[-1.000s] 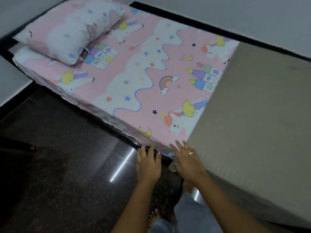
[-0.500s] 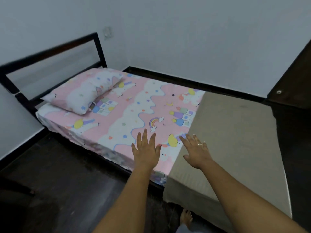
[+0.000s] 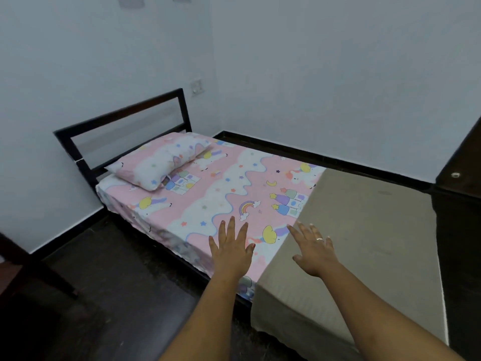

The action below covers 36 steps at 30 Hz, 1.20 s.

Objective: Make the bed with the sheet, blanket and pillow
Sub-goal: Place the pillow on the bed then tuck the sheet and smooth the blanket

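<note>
- Head view: left hand flat, fingers straight and spread, empty, over the pink unicorn-print sheet near its front edge. Touching or hovering, cannot tell.
- Right hand also open-fingered and empty, with a ring on one finger, at the top edge of the beige blanket.
- Blanket runs from the right hand toward 3 o'clock over the foot end. The sheet lies bare toward 10 o'clock.
- Pillow at 10 o'clock from both hands, well apart, on the sheet beside the dark headboard.
</note>
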Motion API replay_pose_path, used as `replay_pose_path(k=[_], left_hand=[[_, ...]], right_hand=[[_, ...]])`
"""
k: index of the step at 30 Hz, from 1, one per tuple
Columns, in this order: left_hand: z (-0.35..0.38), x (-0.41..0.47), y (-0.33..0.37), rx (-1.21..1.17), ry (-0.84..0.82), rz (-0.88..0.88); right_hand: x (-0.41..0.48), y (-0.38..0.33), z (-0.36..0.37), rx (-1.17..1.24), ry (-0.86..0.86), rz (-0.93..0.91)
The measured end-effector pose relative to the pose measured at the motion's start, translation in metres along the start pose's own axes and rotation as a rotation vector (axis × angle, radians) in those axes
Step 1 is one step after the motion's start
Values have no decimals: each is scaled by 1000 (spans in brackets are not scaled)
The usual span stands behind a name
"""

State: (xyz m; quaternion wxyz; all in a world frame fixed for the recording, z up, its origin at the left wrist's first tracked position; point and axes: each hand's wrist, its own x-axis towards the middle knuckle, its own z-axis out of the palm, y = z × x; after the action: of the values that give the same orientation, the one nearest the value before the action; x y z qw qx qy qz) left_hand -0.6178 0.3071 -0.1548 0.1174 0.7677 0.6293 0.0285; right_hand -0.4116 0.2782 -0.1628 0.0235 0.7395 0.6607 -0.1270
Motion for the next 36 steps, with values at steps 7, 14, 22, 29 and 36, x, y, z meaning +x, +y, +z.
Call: replay_pose_path(k=[7,14,22,29,36], left_hand=[[29,-72,72,30,9,-110],[24,-137,142,28,98,-124],[6,-194,183,58,145,-144],[44,-263,229,52,139,-143],[72,-322,290,-17,93,-144]], right_hand=[[-68,65,1,-10,-22,-139],[-124,119,-20,-67,7,-214],[-176,142,-33,-36,67,-261],[-242,189,-27,-46,85,-285],[-310,245,-15,-102,-9,-285]])
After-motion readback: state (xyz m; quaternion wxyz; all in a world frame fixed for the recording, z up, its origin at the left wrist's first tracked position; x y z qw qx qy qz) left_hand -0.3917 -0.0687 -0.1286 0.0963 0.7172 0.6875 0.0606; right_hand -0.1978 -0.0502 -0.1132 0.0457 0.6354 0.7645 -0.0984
